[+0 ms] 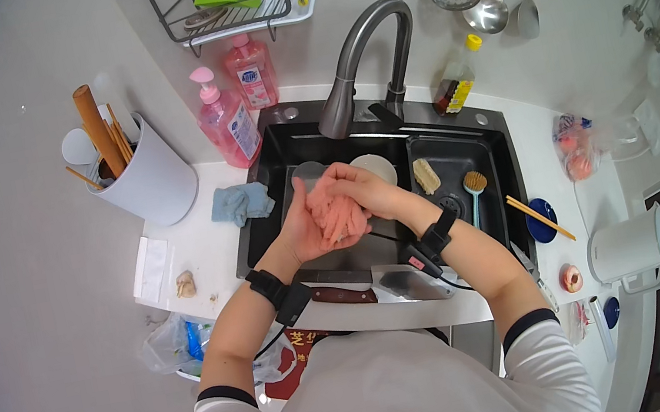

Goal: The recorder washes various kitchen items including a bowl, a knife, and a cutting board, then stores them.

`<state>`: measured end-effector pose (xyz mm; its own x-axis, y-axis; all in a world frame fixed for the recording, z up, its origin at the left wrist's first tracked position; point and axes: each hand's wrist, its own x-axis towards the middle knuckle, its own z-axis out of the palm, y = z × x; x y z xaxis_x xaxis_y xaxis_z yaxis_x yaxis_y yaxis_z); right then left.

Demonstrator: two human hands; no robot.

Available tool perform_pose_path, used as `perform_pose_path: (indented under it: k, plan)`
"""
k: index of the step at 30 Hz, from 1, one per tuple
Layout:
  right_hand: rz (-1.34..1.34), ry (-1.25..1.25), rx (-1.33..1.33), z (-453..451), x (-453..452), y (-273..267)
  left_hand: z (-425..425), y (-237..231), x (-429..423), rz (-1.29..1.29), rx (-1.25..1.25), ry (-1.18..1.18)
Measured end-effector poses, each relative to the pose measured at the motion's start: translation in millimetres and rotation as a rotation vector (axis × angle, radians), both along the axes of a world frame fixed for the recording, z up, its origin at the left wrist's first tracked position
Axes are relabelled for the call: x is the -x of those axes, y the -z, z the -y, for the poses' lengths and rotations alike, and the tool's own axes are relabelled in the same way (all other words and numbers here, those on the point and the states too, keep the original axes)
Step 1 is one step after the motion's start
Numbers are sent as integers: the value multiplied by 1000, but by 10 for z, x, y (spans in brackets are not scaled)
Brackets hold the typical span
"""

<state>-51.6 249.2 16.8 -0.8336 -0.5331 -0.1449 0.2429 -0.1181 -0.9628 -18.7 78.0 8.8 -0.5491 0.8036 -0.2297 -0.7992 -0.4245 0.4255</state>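
Observation:
A bunched coral-pink cloth point(334, 210) lies in the palm of my left hand point(301, 229). My right hand point(372, 188) grips the same cloth from the other side, its fingers bent over the top. Both hands are above the left basin of a black double sink point(251, 246). Behind them, partly hidden, a white bowl point(377, 166) and a clear round dish point(307, 171) sit in that basin. The grey pull-down faucet point(343, 94) arches over the basin, beyond my hands.
A cleaver point(413, 282) and a brown-handled knife point(343, 294) lie along the sink's front edge. The right basin holds a sponge point(427, 176) and a dish brush point(474, 183). Leftward are a blue cloth point(241, 203), pink pump bottles point(228, 124) and a white utensil holder point(156, 177); rightward, an electric kettle point(629, 251).

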Motion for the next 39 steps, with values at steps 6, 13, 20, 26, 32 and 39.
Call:
perform_pose_path:
  k: [6,13,20,26,32,39]
  plan:
    - [-836,-317,-437,-201,-114,-286,33,293,163,-158,372,-63]
    - [-1107,-148,-859,-137,-184,-120,-75,113,343,-570,502,306]
    - [-881,-74,-1025,-107,-47,257,-313,-97,261,-1611,1527,297]
    - [-752,-68,-1206,73,-79,181,-156,173,260,-1875,1697,121]
    - [-885,-254,-1107,-61,58,479,-190,185,247,-2116,1617,-13]
    - [42,-59,-512,-169,-16,345,35,276,314,-1885,1388,-175]
